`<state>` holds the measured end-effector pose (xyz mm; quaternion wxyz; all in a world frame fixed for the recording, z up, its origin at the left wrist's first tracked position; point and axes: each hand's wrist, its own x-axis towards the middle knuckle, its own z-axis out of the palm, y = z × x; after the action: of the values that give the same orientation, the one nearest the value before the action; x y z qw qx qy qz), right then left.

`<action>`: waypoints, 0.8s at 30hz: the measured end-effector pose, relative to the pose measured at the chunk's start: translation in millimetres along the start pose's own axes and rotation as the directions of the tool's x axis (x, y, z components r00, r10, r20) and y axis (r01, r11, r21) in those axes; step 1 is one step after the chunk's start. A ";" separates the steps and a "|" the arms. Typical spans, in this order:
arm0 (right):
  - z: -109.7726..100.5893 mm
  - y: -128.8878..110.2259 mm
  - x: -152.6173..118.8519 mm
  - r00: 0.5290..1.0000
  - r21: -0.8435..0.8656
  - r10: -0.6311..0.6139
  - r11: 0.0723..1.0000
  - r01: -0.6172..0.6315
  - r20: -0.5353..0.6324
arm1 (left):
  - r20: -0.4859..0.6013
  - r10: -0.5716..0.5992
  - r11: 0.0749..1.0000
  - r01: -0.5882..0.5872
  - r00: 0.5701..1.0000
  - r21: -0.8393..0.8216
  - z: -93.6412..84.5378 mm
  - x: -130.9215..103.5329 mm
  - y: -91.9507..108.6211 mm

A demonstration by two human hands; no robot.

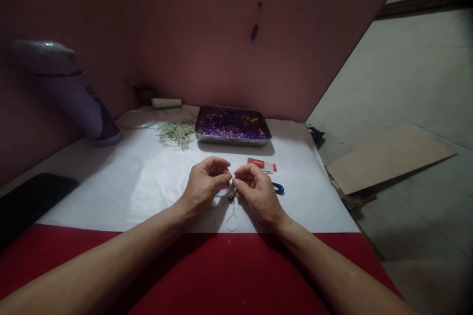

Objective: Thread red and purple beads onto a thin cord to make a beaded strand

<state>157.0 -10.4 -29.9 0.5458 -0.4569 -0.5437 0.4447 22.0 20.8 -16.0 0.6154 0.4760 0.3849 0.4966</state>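
Near the front of the white paper, my left hand (207, 180) pinches a white string at thumb and fingertip. My right hand (255, 188) pinches the same string just beside it, the fingertips of both hands almost touching. Below the fingertips hangs a small beaded piece (231, 194) with clear and dark beads. A thin white string loop (232, 223) trails from it toward the red cloth. A red bead shows by my left thumb.
A metal tray (232, 141) of purple beads stands behind my hands, with tangled pale string (178, 134) to its left. Red-and-clear packet (261, 164) and blue-handled tool (278, 188) lie right. Purple bottle (79, 93) and black phone-like object (37, 197) are left.
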 end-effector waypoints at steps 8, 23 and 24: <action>-1.0 2.3 0.7 0.996 -0.046 0.072 0.996 -0.075 -0.050 | -0.011 -0.013 0.999 0.013 1.000 -0.039 -0.6 -2.0 3.0; -0.1 1.0 -0.3 1.000 -0.046 -0.008 0.999 0.009 0.022 | -0.018 -0.011 0.999 0.011 1.000 -0.039 0.5 -3.0 3.3; 0.1 0.6 -0.4 1.000 -0.044 -0.010 0.999 0.011 0.019 | -0.017 -0.012 0.999 0.011 1.000 -0.045 0.4 -2.7 3.2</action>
<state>156.9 -10.6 -30.6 0.5327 -0.4619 -0.5609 0.4340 20.9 18.2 -12.8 0.6256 0.4554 0.3815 0.5057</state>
